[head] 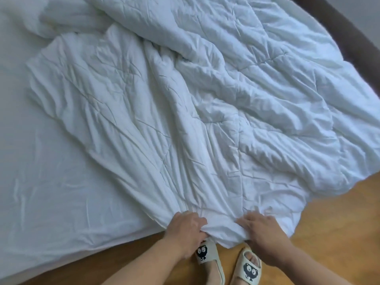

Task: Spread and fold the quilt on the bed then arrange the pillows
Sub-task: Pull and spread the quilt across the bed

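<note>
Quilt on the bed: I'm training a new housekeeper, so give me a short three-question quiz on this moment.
1. True or false: both hands grip the white quilt at the bed's near edge.
2. Which part of the mattress sheet lies uncovered? A) the left side B) the right side C) none
3. Fill in: the quilt's right part hangs over the edge toward the wooden ____.

Key:
1. True: the left hand and right hand each clutch bunched fabric, close together.
2. A: the quilt is wrinkled and gathered to the right.
3. floor, where the slippers stand.
</note>
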`<action>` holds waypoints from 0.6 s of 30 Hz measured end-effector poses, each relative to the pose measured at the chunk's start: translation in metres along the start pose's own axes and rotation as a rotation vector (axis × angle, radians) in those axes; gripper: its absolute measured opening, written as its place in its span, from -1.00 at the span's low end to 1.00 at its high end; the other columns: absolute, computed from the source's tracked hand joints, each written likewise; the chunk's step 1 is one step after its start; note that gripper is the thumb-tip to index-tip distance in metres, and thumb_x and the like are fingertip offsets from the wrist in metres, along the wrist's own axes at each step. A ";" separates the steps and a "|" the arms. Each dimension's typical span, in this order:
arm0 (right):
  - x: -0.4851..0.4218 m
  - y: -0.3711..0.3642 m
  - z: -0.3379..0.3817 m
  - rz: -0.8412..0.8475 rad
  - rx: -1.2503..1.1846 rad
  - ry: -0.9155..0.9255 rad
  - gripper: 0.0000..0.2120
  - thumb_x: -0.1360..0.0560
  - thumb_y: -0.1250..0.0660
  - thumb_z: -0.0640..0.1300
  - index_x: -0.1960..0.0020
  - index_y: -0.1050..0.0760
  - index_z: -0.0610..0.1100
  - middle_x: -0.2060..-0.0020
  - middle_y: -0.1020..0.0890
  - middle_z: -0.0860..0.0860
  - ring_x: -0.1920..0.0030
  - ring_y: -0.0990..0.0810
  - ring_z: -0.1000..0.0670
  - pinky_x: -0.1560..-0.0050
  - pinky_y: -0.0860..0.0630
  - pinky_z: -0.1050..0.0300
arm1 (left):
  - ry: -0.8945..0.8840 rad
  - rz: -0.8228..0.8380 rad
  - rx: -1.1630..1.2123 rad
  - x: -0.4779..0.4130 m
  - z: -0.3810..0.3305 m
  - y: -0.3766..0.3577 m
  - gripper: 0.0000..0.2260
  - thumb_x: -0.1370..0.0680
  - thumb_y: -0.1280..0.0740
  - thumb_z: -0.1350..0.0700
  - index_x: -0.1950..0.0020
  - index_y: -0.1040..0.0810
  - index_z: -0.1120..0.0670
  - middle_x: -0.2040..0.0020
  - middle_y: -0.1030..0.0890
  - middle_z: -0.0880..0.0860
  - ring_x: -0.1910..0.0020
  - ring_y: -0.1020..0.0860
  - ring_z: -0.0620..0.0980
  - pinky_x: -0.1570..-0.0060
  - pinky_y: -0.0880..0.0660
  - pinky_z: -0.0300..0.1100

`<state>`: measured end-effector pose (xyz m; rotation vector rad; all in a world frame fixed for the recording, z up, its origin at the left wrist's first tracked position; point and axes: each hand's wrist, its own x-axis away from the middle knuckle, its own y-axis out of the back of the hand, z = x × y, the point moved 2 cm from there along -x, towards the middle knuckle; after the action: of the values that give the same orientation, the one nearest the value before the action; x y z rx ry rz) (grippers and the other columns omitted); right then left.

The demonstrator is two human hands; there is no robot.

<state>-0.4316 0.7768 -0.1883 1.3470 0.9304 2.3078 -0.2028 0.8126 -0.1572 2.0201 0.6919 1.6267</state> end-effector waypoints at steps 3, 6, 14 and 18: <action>0.002 0.014 0.015 -0.008 0.006 -0.029 -0.49 -0.38 -0.29 0.02 -0.32 -0.36 0.20 -0.09 -0.45 0.14 -0.22 -0.49 -0.02 -0.01 -0.29 0.04 | -0.028 -0.012 0.020 0.009 0.017 0.017 -0.45 -0.55 -0.19 -0.29 -0.49 -0.29 -0.12 -0.38 -0.37 -0.01 -0.36 -0.32 0.04 -0.40 -0.19 -0.04; -0.006 0.034 0.047 -0.048 -0.070 0.015 -0.38 -0.47 -0.25 0.13 -0.50 -0.20 0.18 -0.26 -0.39 0.16 -0.28 -0.44 0.05 -0.18 -0.41 0.13 | -0.030 -0.132 -0.004 0.021 0.063 0.050 -0.36 -0.50 -0.27 -0.29 -0.53 -0.19 -0.15 -0.46 -0.24 -0.04 -0.47 -0.18 0.00 -0.46 -0.06 -0.03; -0.091 0.081 0.190 -0.210 -0.267 0.161 -0.28 -0.54 -0.28 0.19 -0.59 -0.03 0.10 -0.49 -0.24 0.14 -0.34 -0.45 0.01 -0.24 -0.49 0.11 | 0.347 -0.347 -0.253 0.037 0.271 0.131 -0.29 -0.55 -0.27 0.03 -0.61 0.04 -0.16 -0.59 -0.03 0.03 -0.55 -0.03 0.06 -0.48 -0.08 -0.01; -0.151 0.089 0.259 -0.260 -0.315 0.098 -0.14 -0.53 -0.34 0.16 -0.62 0.10 0.03 -0.57 -0.11 0.01 -0.53 -0.21 -0.08 -0.46 -0.32 -0.01 | 0.279 -0.317 -0.405 0.013 0.327 0.170 -0.14 -0.54 -0.31 0.13 -0.58 0.25 -0.24 -0.60 0.24 0.00 -0.58 0.12 0.07 -0.51 -0.04 0.00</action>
<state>-0.1273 0.7241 -0.1381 0.9352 0.6858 2.2184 0.1365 0.6785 -0.1059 1.3426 0.6725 1.7053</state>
